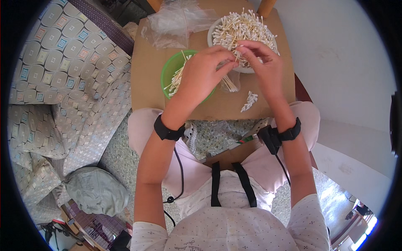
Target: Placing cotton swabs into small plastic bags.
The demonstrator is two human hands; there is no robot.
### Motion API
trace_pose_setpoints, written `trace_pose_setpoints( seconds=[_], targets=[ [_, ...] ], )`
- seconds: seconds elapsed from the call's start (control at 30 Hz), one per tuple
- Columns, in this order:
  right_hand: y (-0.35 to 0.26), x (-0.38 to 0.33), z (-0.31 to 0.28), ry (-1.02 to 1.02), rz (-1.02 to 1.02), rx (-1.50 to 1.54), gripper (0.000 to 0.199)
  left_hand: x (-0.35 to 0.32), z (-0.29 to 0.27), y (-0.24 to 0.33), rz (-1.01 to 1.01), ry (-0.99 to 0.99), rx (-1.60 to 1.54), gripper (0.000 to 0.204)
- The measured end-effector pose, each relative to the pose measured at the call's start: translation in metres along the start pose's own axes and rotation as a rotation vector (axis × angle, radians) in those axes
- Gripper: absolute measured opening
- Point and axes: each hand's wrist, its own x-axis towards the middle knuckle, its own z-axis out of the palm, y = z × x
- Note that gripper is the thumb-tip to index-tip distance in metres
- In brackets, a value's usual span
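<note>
My left hand [207, 69] is closed, its thumb and fingertips pinched together beside the bowl of swabs. From under it a small clear plastic bag [236, 79] hangs, with several cotton swabs [228, 84] showing; its upper part is hidden by the hand. Close by, my right hand [264, 62] reaches over the front of the white bowl [210, 37], thumb and forefinger closed on what looks like a cotton swab. That bowl is heaped with cotton swabs [245, 29]. Partly behind my left wrist stands a green bowl [168, 69] holding more swabs [176, 79].
A brown board [146, 90] carries both bowls. Crumpled clear plastic bags [171, 25] lie at its far left. A little pile of loose swabs [250, 101] rests near the front edge. To the left is patterned fabric [79, 71]; a pale wall [335, 62] stands right.
</note>
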Motion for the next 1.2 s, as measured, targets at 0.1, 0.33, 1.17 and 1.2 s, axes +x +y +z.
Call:
trace_pose_setpoints(
  seconds=[0.1, 0.33, 1.17, 1.2],
  targets=[
    [-0.003, -0.004, 0.007, -0.147, 0.069, 0.095, 0.017, -0.004, 0.004, 0.000, 0.043, 0.033, -0.020, 0.016],
    [0.002, 0.000, 0.005, -0.051, -0.009, 0.051, 0.019, -0.001, 0.001, -0.005, -0.064, 0.008, -0.135, 0.015],
    [0.017, 0.001, 0.002, -0.273, 0.139, 0.108, 0.016, 0.007, -0.004, -0.010, -0.139, 0.332, -0.475, 0.013],
    [0.017, 0.001, 0.000, -0.254, 0.134, 0.121, 0.016, 0.008, -0.004, -0.010, -0.117, 0.357, -0.495, 0.015]
  ],
)
